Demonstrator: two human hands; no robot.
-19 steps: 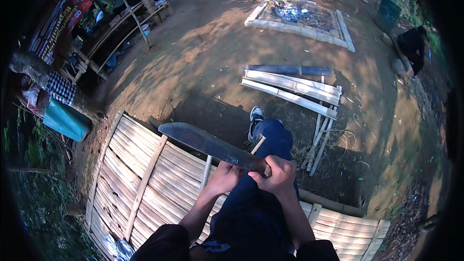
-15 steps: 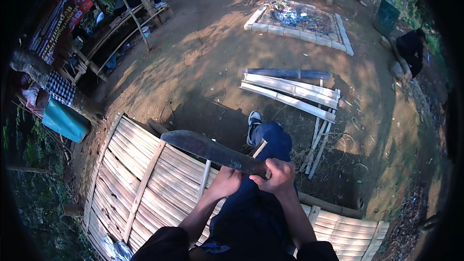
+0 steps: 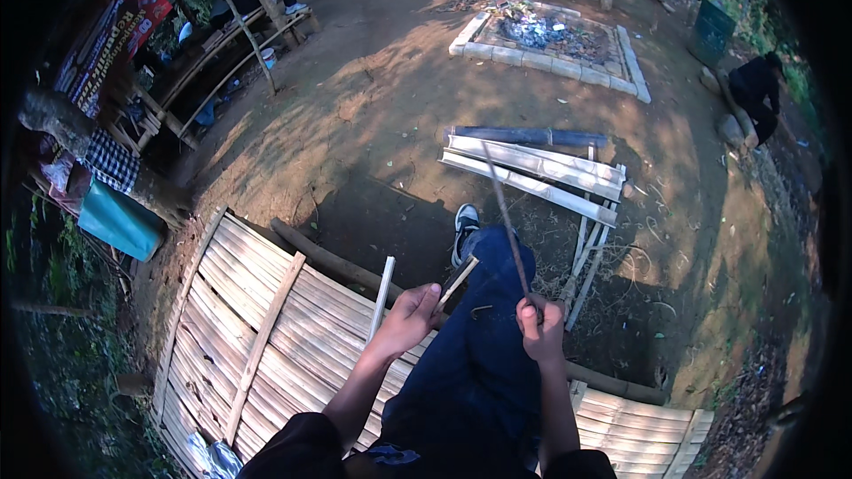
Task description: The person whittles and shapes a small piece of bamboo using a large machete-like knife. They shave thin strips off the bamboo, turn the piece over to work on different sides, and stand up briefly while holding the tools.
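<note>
My left hand (image 3: 406, 321) is closed round a short split bamboo piece (image 3: 459, 279), whose pale cut edge and dark side stick out past the thumb. In my right hand (image 3: 541, 330) I grip a machete (image 3: 508, 226) by its handle. The blade points away from me, seen nearly edge-on, and stands apart from the bamboo piece. A pale bamboo strip (image 3: 382, 295) shows just left of my left hand; I cannot tell whether it is held or rests on something. A small shaving (image 3: 481, 308) lies on my trouser leg.
I sit on a bamboo slat bench (image 3: 257, 337). Split bamboo lengths (image 3: 532, 164) and thin strips (image 3: 581, 270) lie on the ground ahead. Farther off is a block-edged fire pit (image 3: 550, 60). A person (image 3: 754, 97) crouches at far right. A banner (image 3: 111, 35) hangs at left.
The machete has swung from lying across the bamboo piece to pointing away from me. My right hand has moved right and my left hand slightly left, leaving them farther apart.
</note>
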